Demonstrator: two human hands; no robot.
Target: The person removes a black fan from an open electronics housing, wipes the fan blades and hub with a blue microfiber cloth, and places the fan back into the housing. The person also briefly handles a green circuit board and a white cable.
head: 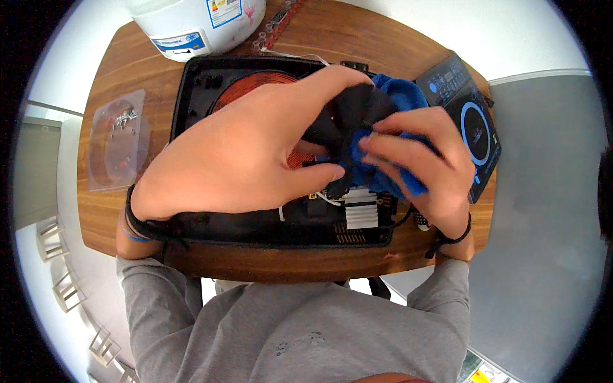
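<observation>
My left hand (230, 148) grips a black plastic fan (354, 103), with the thumb on its near side and the fingers around its far side. A blue cloth (402, 93) is bunched in my right hand (426, 158), whose fingertips press it against the fan's middle. Both hands are above the opened black housing (198, 105) of an induction cooker. Inside the housing are a copper coil (256, 86), partly hidden by my left hand, and a finned metal heat sink (361, 210). White wires (328, 197) run beside the heat sink.
A glass induction cooktop panel (474, 136) with a blue ring lies at the right. On the left, a clear plastic tray (98, 167) holds several small screws (125, 117). A white rice cooker (191, 16) stands at the back of the wooden table (354, 28).
</observation>
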